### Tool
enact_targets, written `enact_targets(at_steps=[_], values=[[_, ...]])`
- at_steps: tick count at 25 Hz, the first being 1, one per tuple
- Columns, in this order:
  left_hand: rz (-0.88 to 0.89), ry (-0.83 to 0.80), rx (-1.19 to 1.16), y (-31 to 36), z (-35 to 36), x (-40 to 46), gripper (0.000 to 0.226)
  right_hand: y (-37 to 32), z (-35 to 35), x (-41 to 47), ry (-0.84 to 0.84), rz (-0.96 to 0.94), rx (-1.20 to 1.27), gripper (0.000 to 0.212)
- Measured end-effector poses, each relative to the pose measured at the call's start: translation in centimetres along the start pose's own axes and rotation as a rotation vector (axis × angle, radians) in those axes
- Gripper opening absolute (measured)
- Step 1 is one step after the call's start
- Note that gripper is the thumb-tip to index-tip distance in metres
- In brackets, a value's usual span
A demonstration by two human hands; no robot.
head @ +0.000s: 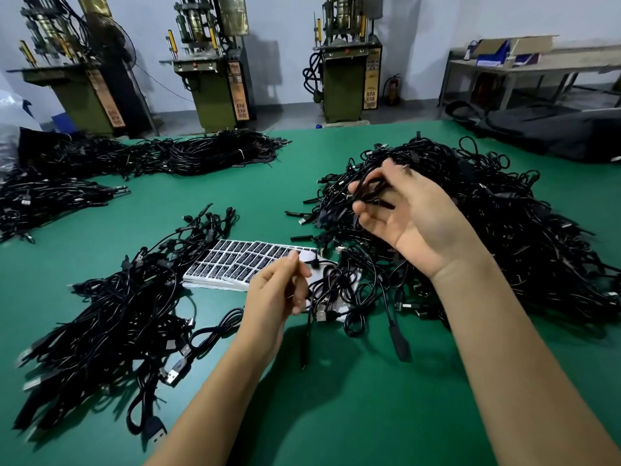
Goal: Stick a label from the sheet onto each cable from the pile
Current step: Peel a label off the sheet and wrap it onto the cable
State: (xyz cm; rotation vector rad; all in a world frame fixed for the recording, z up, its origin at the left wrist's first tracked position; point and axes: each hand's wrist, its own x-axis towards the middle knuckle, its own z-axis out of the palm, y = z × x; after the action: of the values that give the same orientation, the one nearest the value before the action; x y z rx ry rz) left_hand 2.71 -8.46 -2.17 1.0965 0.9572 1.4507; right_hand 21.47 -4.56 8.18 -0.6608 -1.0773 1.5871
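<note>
A: Right hand (pixel 408 216)?
B: Raised over the big cable pile (pixel 487 230); thumb and fingers curl round a black cable loop (pixel 371 190).
A: Left hand (pixel 275 290)?
B: Fingers bunched, pinching a thin cable (pixel 307 334) that hangs below them, just in front of the label sheet (pixel 242 260) on the green table (pixel 353 415).

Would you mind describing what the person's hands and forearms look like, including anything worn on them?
Both forearms are bare up to the frame's lower edge: no sleeves, gloves, watch or bracelet show. The left hand and the right hand carry no visible rings or markings, and the fingernails that show look short and unpainted.
</note>
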Motion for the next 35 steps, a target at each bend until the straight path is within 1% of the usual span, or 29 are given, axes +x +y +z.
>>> enact_targets(at_steps=[1, 2, 3, 4, 5, 7, 8, 9, 10, 11, 13, 15, 16, 17, 19, 20, 22, 23, 24, 26, 29, 31, 33, 35], values=[[-0.024, 0.031, -0.059, 0.1, -0.2, 0.1, 0.032, 0.2, 0.0, 0.1, -0.011, -0.03, 0.105, 0.029], [-0.055, 0.058, -0.116, 0.1, -0.3, 0.2, 0.032, 0.3, 0.0, 0.2, -0.058, -0.054, 0.163, 0.036], [-0.101, 0.066, -0.181, 0.1, -0.3, 0.4, 0.035, 0.5, -0.1, 0.2, -0.127, -0.063, 0.155, 0.041], [-0.15, 0.055, -0.247, 0.0, -0.3, 0.6, 0.041, 0.9, -0.3, 0.1, -0.206, -0.041, 0.076, 0.046], [-0.194, 0.035, -0.313, -0.1, -0.2, 0.8, 0.049, 1.3, -0.6, 0.1, -0.292, 0.016, -0.069, 0.048], [-0.242, 0.02, -0.398, 0.0, -0.3, 1.2, 0.057, 2.6, -1.5, 0.2, -0.485, 0.184, -0.479, 0.04], [-0.241, 0.031, -0.406, 0.0, -0.3, 1.3, 0.054, 3.2, -1.8, 0.3, -0.568, 0.275, -0.657, 0.033], [-0.226, 0.048, -0.397, 0.0, -0.5, 1.4, 0.047, 3.9, -2.0, 0.3, -0.622, 0.36, -0.765, 0.026], [-0.202, 0.068, -0.382, -0.1, -0.6, 1.4, 0.04, 4.5, -2.1, 0.3, -0.644, 0.43, -0.799, 0.02], [-0.18, 0.089, -0.37, -0.2, -0.8, 1.4, 0.033, 5.0, -2.1, 0.2, -0.639, 0.478, -0.782, 0.016], [-0.154, 0.114, -0.348, -0.4, -1.2, 1.4, 0.025, 5.6, -2.3, 0.4, -0.594, 0.515, -0.673, 0.01], [-0.148, 0.134, -0.315, -0.7, -1.3, 1.6, 0.022, 5.6, -2.7, 0.5, -0.544, 0.521, -0.575, 0.013], [-0.149, 0.138, -0.309, -0.8, -1.3, 1.7, 0.022, 5.6, -2.7, 0.5, -0.52, 0.515, -0.6, 0.014], [-0.152, 0.134, -0.313, -0.9, -1.2, 1.7, 0.023, 5.6, -2.6, 0.5, -0.487, 0.494, -0.703, 0.015], [-0.165, 0.105, -0.325, -1.2, -1.0, 1.6, 0.028, 5.8, -2.0, 0.8, -0.382, 0.365, -0.961, 0.018], [-0.165, 0.075, -0.326, -1.4, -1.0, 1.5, 0.031, 6.0, -1.6, 1.0, -0.304, 0.258, -1.014, 0.017], [-0.129, -0.005, -0.319, -1.7, -0.8, 1.2, 0.03, 6.4, -0.8, 1.4, -0.139, 0.039, -1.048, 0.011], [-0.098, -0.03, -0.314, -1.8, -0.7, 1.1, 0.028, 6.7, -0.5, 1.5, -0.086, -0.023, -1.048, 0.009], [-0.071, -0.034, -0.307, -1.8, -0.6, 1.0, 0.026, 7.1, -0.3, 1.6, -0.057, -0.045, -1.031, 0.009], [-0.057, 0.0, -0.301, -1.8, -0.6, 0.9, 0.026, 7.7, -0.2, 1.6, -0.058, -0.025, -0.969, 0.009], [-0.077, 0.018, -0.3, -1.6, -0.7, 0.8, 0.026, 7.7, -0.7, 1.4, -0.21, 0.067, -0.803, 0.014], [-0.083, 0.035, -0.287, -1.7, -0.5, 0.7, 0.024, 7.6, -1.1, 1.4, -0.264, 0.071, -0.757, 0.015], [-0.092, 0.055, -0.281, -1.6, -0.3, 0.8, 0.023, 7.8, -1.2, 1.5, -0.24, 0.041, -0.732, 0.015], [-0.111, 0.04, -0.277, -1.6, -0.2, 0.7, 0.02, 8.1, -1.2, 1.6, -0.164, 0.028, -0.693, 0.018]])
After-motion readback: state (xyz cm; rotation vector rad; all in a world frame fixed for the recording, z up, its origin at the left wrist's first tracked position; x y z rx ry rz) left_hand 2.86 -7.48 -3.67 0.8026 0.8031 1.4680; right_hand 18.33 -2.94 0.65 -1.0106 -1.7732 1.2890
